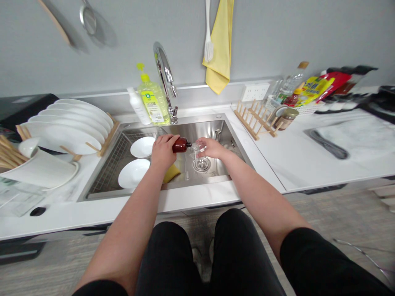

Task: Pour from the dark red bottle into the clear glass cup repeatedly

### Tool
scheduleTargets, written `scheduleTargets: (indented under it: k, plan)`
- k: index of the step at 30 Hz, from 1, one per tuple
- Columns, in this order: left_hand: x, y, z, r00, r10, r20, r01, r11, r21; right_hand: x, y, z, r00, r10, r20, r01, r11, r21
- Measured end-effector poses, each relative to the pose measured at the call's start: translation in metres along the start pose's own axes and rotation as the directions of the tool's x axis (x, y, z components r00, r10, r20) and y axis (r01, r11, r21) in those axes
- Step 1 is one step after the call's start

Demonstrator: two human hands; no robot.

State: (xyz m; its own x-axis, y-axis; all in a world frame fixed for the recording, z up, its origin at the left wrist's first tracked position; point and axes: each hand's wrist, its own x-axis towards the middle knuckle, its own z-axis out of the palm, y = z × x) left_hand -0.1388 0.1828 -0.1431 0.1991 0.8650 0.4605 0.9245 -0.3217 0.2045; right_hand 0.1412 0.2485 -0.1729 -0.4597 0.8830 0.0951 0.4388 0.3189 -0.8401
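Observation:
Over the sink point(212, 181) my left hand point(164, 151) is wrapped round a dark red-brown bottle point(180, 144), tipped on its side with its neck pointing right. My right hand point(211, 148) grips a small clear glass point(197, 150), its rim facing the bottle's mouth. Whether the two touch, or liquid runs between them, I cannot make out. Below the glass is the round drain point(201, 164). Two white bowls point(134, 173) sit in the left part of the sink, left of my left hand. A yellow cloth point(171, 173) lies in the sink under that hand.
Behind the sink rise a chrome faucet point(163, 70), a yellow-green soap bottle point(153, 100) and a white bottle point(138, 107). White plates point(68, 127) fill a rack at left, near a white utensil holder point(46, 168). A wooden rack point(256, 119) and a jar point(286, 118) stand right.

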Motion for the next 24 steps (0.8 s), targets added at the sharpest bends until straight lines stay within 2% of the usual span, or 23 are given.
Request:
scheduleTargets:
  k: [24]
  plan:
    - [-0.0005, 0.0034, -0.0004, 1.000, -0.007, -0.005, 0.007, 0.999, 0.036, 0.0021, 0.0031, 0.0001, 1.000, 0.011, -0.009, -0.011, 1.000, -0.005]
